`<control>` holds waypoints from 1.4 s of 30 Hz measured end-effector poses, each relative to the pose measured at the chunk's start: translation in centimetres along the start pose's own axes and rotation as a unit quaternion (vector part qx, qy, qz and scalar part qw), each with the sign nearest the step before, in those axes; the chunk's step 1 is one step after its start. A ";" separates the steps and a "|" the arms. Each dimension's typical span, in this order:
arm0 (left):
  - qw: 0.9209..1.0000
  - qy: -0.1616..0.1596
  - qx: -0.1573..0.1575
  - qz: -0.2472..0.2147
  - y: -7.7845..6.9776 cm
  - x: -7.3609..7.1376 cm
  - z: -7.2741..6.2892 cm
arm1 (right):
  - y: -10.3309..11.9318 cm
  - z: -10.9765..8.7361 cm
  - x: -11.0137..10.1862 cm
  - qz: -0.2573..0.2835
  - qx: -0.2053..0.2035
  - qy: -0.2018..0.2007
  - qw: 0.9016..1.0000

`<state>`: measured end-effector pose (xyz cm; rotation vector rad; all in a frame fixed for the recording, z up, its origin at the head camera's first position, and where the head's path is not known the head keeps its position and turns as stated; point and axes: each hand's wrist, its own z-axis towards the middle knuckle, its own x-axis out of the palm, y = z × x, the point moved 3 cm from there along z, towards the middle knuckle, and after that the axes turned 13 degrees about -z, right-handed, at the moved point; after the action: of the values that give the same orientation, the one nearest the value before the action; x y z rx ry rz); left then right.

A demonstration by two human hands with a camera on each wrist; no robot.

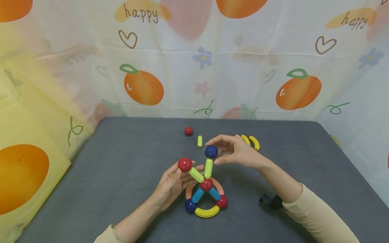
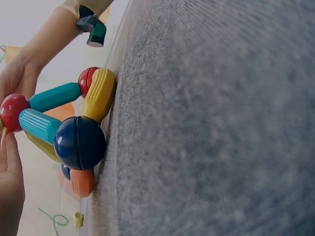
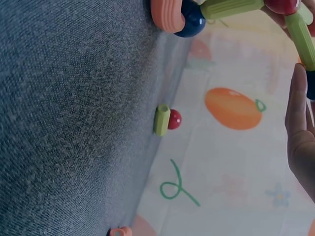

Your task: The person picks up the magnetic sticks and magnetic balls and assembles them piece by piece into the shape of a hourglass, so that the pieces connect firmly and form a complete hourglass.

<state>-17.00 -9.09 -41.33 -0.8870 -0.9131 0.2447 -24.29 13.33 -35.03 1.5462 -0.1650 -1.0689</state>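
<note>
A model of magnetic balls and rods stands on the table. Its base has a blue ball [image 1: 190, 206], a red ball, a yellow curved rod [image 1: 207, 212] and orange curved rods. Two blue rods [image 2: 40, 125] rise to a middle red ball [image 1: 206, 184], from which two light green rods [image 1: 208, 168] slant up. My left hand [image 1: 171, 187] holds the red ball [image 1: 184, 164] on the left rod between thumb and forefinger, its other fingers reaching behind that rod. My right hand [image 1: 235, 152] pinches the dark blue ball [image 1: 211, 152] topping the other rod.
Beyond the model lie a loose red ball [image 1: 188, 131] and a light green rod [image 1: 199, 141]. Yellow curved rods [image 1: 254, 143] rest behind my right hand, partly covered by it. A printed cloth [image 1: 182, 84] hangs along the grey table's [image 1: 136, 145] far edge.
</note>
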 end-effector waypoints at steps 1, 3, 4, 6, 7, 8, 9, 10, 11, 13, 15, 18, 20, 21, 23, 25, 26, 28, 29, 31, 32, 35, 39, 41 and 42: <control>1.000 -0.005 -0.001 0.006 0.0 0.1 0.0 | 0.0 0.0 0.1 0.003 0.000 -0.002 1.000; 1.000 -0.012 -0.003 0.018 0.0 0.3 0.0 | 0.1 0.0 0.2 0.009 -0.001 -0.005 1.000; 1.000 -0.016 -0.005 0.023 0.0 0.4 -0.1 | 0.2 0.0 0.2 0.012 -0.001 -0.006 1.000; 0.999 -0.021 -0.008 0.035 0.0 0.6 -0.1 | 0.3 0.0 0.3 0.016 -0.002 -0.010 1.000; 0.999 -0.023 -0.009 0.040 0.0 0.7 -0.1 | 0.3 0.0 0.3 0.017 -0.002 -0.012 1.000; 0.999 -0.024 -0.011 0.046 0.0 0.9 -0.1 | 0.4 0.0 0.3 0.017 -0.002 -0.014 1.000; 0.998 -0.027 -0.012 0.050 0.0 1.0 0.0 | 0.4 0.0 0.3 0.017 -0.003 -0.015 1.000; 0.998 -0.029 -0.013 0.055 0.0 1.1 0.0 | 0.4 0.0 0.3 0.016 -0.002 -0.017 1.000; 0.998 -0.031 -0.013 0.058 0.0 1.2 0.0 | 0.4 -0.1 0.3 0.015 -0.003 -0.018 1.000; 0.997 -0.034 -0.014 0.063 0.0 1.5 0.0 | 0.4 -0.1 0.3 0.015 -0.004 -0.020 1.000; 0.997 -0.036 -0.014 0.064 -0.1 1.7 0.0 | 0.4 -0.1 0.4 0.017 -0.004 -0.020 1.000; 0.997 -0.041 -0.018 0.062 -0.1 1.9 0.0 | 0.4 -0.2 0.4 0.016 -0.010 -0.021 1.000; 0.997 -0.046 -0.022 0.064 0.0 1.9 -0.1 | 0.4 -0.2 0.4 0.014 -0.017 -0.022 1.000; 0.996 -0.052 -0.025 0.066 0.0 1.9 -0.1 | 0.3 -0.2 0.4 0.013 -0.020 -0.022 0.999; 0.995 -0.061 -0.027 0.077 0.1 2.0 -0.1 | 0.3 -0.3 0.5 0.013 -0.026 -0.023 0.999; 0.993 -0.069 -0.024 0.091 0.2 2.0 0.0 | 0.2 -0.3 0.4 0.015 -0.029 -0.025 0.999; 0.992 -0.072 -0.022 0.098 0.3 2.0 0.1 | 0.2 -0.3 0.4 0.017 -0.029 -0.025 0.999; 0.990 -0.078 -0.016 0.113 0.5 2.0 0.2 | 0.2 -0.4 0.5 0.021 -0.030 -0.027 0.999; 0.990 -0.080 -0.011 0.119 0.6 2.0 0.3 | 0.3 -0.5 0.5 0.023 -0.031 -0.027 0.999; 0.988 -0.086 -0.006 0.126 0.8 2.1 0.5 | 0.3 -0.5 0.5 0.026 -0.030 -0.026 0.999; 0.988 -0.088 -0.002 0.128 0.8 2.1 0.5 | 0.3 -0.6 0.5 0.027 -0.031 -0.026 0.999; 0.987 -0.091 0.007 0.130 1.0 2.2 0.7 | 0.3 -0.6 0.5 0.025 -0.033 -0.026 0.999; 0.987 -0.095 0.012 0.130 1.1 2.2 0.7 | 0.2 -0.6 0.5 0.023 -0.036 -0.027 0.999; 0.987 -0.097 0.010 0.131 1.1 2.1 0.6 | 0.2 -0.6 0.5 0.024 -0.038 -0.026 0.999; 0.987 -0.098 0.009 0.130 1.1 2.1 0.6 | 0.1 -0.6 0.6 0.025 -0.038 -0.025 0.999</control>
<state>-15.99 -6.97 -40.77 -0.9781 -0.9738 0.5722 -23.52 13.34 -35.27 1.4406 -0.1944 -1.0636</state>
